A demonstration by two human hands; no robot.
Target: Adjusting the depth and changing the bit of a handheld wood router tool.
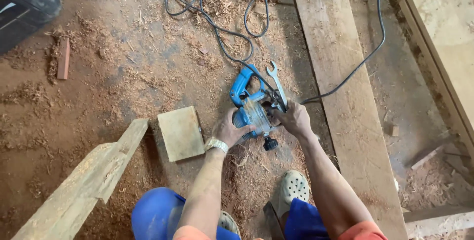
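- At the far left we see a dark bin (22, 5) at the picture's corner, and a small reddish wood scrap (63, 58) lying in the sawdust near it.
- At the near left a pale plank (84, 183) slants across the floor, its far end just beside a square wood block (181, 133).
- Our left hand (229, 130), with a wristwatch (216, 144) on the wrist, is closed around the near side of a blue power tool (249, 109) that rests on the sawdust-covered floor in the middle of the scene.
- Our right hand (295, 119) grips a metal spanner (276, 84) set against the tool's right side; the spanner's open end points away from us.
- A black cable (232, 37) loops across the floor beyond the tool.
- To the right a long wide board (345, 97) runs from far to near, touching nothing we hold.
- Near us, blue trouser knees and a pale perforated shoe (292, 189) show.
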